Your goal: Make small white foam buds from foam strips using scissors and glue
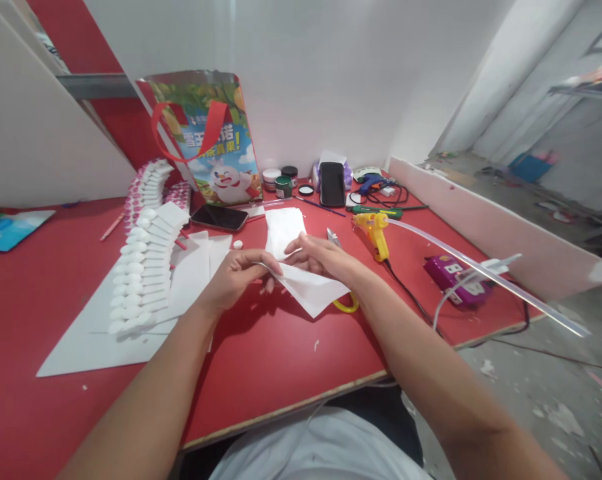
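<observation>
Both hands meet over the middle of the red table (291,353). My left hand (238,277) is closed, pinching the left edge of a white foam sheet (311,290). On the same sheet rests my right hand (321,257), fingers curled round its upper edge. The sheet hangs a little above the table. Under it lie scissors with a yellow handle (348,305). A second white piece (284,230) lies just behind the hands.
Rows of white spoons (138,267) lie on a large white sheet (81,347) at left. Behind stand a printed bag (215,143), two phones (219,217) (332,184) and paint jars (283,185). A yellow glue gun (375,233), long glue sticks (491,277) and a purple power strip (455,280) sit at right.
</observation>
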The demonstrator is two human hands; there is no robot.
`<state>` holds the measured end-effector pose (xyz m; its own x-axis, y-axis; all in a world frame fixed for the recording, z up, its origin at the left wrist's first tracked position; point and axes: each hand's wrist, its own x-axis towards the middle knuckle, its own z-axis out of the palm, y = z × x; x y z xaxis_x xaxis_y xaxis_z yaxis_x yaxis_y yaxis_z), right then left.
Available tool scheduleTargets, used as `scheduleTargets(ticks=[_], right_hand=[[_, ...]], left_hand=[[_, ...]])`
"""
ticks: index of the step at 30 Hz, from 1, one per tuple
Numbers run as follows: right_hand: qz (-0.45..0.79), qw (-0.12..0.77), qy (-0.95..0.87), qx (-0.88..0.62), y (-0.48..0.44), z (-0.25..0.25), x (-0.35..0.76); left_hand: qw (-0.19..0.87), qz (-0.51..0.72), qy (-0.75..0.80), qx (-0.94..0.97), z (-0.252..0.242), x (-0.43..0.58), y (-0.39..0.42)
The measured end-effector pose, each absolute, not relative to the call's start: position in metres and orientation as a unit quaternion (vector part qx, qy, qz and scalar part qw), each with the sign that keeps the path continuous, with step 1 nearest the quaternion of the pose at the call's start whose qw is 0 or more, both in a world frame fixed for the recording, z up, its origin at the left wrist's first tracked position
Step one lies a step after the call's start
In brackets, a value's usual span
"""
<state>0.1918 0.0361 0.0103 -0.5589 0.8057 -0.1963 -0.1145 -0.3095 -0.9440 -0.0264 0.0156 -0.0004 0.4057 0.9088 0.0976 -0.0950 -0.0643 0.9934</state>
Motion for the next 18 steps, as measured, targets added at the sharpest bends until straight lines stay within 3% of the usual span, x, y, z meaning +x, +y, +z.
scheduleTargets(ticks=[7,18], right_hand=[[0.741,0.216,-0.582,-0.257,0.026,0.014,0.182],[0.804,0.226,-0.453,-0.313,0.042,0.002,0.193]], left_hand=[[0.506,0.414,0.337,0.678,0.004,-0.020,0.012],[0.413,0.421,0.367,0.719,-0.005,-0.015,0.012]])
